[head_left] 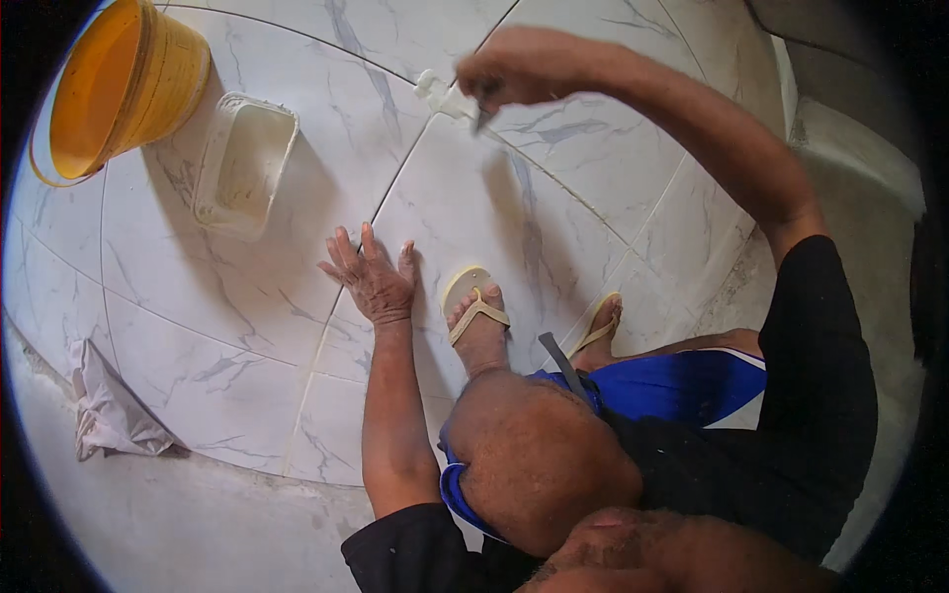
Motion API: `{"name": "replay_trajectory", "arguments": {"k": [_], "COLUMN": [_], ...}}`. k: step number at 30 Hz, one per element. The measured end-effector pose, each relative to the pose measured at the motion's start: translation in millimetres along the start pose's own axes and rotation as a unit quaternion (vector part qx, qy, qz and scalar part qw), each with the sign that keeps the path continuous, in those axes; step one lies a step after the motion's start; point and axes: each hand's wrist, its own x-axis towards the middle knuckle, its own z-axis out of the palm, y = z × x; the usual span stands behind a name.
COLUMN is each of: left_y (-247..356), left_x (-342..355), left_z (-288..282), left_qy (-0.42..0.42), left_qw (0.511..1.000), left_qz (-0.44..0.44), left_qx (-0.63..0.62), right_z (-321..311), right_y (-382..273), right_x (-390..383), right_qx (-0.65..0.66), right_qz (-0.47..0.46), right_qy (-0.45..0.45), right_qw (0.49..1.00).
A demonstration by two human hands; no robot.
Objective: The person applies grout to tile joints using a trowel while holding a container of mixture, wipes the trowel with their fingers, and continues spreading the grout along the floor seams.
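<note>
I squat on white marble-pattern floor tiles (247,296). My left hand (371,277) lies flat, fingers spread, across a tile joint just left of my sandalled foot (476,311). My right hand (509,67) reaches far forward and is closed on a small metal tool (481,117) whose tip points down at the joint line. Right beside the tool a white plastic tile spacer clip (438,94) stands in the joint where the tiles meet.
A yellow bucket (119,84) stands at the far left, and a white rectangular tub (242,163) rests beside it on the tiles. A crumpled grey sack (114,410) lies on bare concrete (198,524) by the tile edge. My other sandalled foot (601,326) rests right of centre.
</note>
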Motion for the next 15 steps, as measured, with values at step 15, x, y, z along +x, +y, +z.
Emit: {"name": "replay_trajectory", "arguments": {"k": [15], "left_y": [1.2], "left_x": [2.0], "left_z": [2.3], "left_qy": [0.013], "left_qw": [1.0], "left_qz": [0.006], "left_qx": [0.003], "right_z": [24.3], "right_y": [-1.0], "right_x": [-14.0], "right_qx": [0.016], "right_qz": [-0.039], "right_qy": [0.083], "right_qw": [0.996]}}
